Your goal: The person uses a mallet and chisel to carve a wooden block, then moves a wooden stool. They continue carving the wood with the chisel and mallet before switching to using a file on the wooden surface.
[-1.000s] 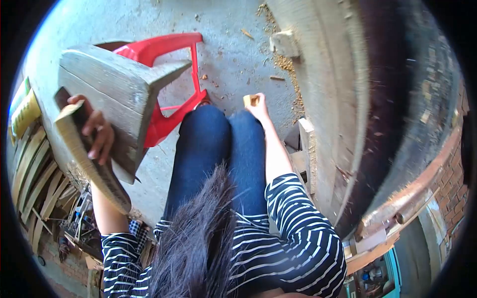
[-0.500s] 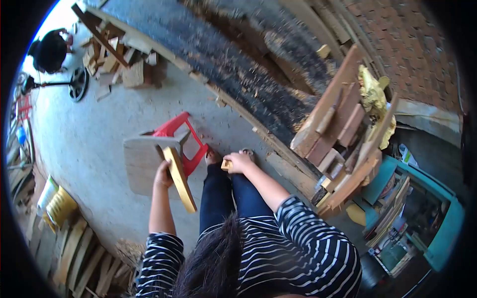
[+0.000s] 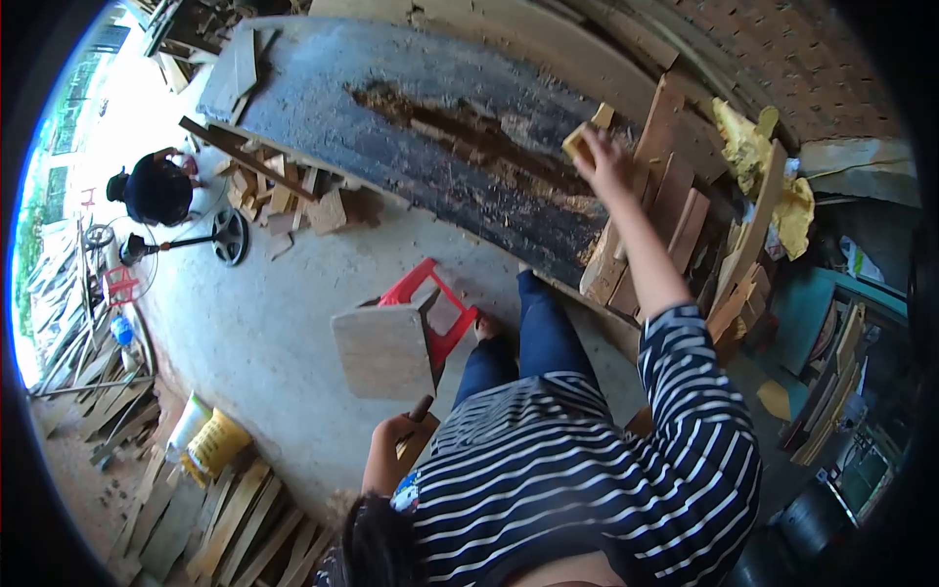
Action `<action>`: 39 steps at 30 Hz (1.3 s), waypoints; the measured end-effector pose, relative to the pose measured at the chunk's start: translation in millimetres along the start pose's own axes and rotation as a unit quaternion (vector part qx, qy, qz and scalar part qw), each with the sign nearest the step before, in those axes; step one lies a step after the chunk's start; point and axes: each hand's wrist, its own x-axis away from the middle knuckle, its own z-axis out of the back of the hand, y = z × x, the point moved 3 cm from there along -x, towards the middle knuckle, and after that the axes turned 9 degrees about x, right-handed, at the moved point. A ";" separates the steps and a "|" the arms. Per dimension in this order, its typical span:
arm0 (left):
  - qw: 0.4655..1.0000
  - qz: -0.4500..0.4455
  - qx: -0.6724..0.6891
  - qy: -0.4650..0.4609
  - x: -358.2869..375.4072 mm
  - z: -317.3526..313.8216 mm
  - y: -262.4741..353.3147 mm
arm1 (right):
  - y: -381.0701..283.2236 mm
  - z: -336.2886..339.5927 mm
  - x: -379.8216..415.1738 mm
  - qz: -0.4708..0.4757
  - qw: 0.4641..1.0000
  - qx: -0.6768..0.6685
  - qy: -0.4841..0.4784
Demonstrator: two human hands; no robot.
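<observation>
My right hand (image 3: 608,166) is closed around a small yellow wood block (image 3: 575,147), above the dark, worn workbench (image 3: 469,186). Close to it, a second small yellow block (image 3: 603,115) lies on the bench. My left hand (image 3: 389,435) is down at my left side, fingers wrapped round a yellow wooden piece (image 3: 416,446). A dark rod end (image 3: 422,408) sticks out by that hand; my body and hand hide much of the piece. In front of my legs is a red plastic stool (image 3: 445,333) beside a flat grey-brown board (image 3: 383,354).
Wood offcuts (image 3: 675,215) are heaped at the bench's right end, by a crumpled yellow sheet (image 3: 743,137). More offcuts (image 3: 333,210) are piled on the floor near a black wheel (image 3: 231,238). A yellow sack (image 3: 217,445) and planks (image 3: 235,519) are at lower left.
My right hand has risen from near my knees to over the bench, holding the block. My left hand has drawn back toward my side with the yellow piece. The view has shifted.
</observation>
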 end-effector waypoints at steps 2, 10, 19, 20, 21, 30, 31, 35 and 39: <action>0.999 0.032 0.035 0.011 62.4 -20.9 35.1 | 27.9 -31.5 -18.9 0.018 1.000 0.014 -0.015; 0.986 0.162 0.046 -0.008 96.9 -67.6 83.7 | -112.0 19.3 13.1 0.002 0.947 -0.322 -0.001; 0.982 0.182 -0.033 0.035 82.2 -23.8 79.4 | -204.6 -100.3 248.0 0.092 0.752 -0.126 -0.641; 0.982 0.181 -0.043 0.042 77.7 -15.2 81.1 | -186.5 -130.5 297.2 0.143 0.642 -0.004 -0.753; 0.981 0.177 -0.055 0.049 144.6 -28.0 18.0 | -155.5 -136.4 326.0 0.095 0.658 -0.003 -0.747; 0.966 0.057 -0.218 0.124 20.2 72.4 194.4 | -131.2 -88.2 339.0 -0.267 0.637 -0.140 -0.710; 0.962 0.037 -0.237 0.133 58.6 71.7 165.5 | -135.4 -72.6 320.4 -0.243 0.632 -0.130 -0.724; 0.923 -0.064 -0.328 0.191 67.6 112.8 241.8 | -131.8 -40.2 256.1 -0.217 0.615 -0.267 -0.710; 0.868 -0.265 -0.324 0.267 127.1 116.5 372.8 | -144.9 32.1 171.9 -0.219 0.706 -0.441 -0.509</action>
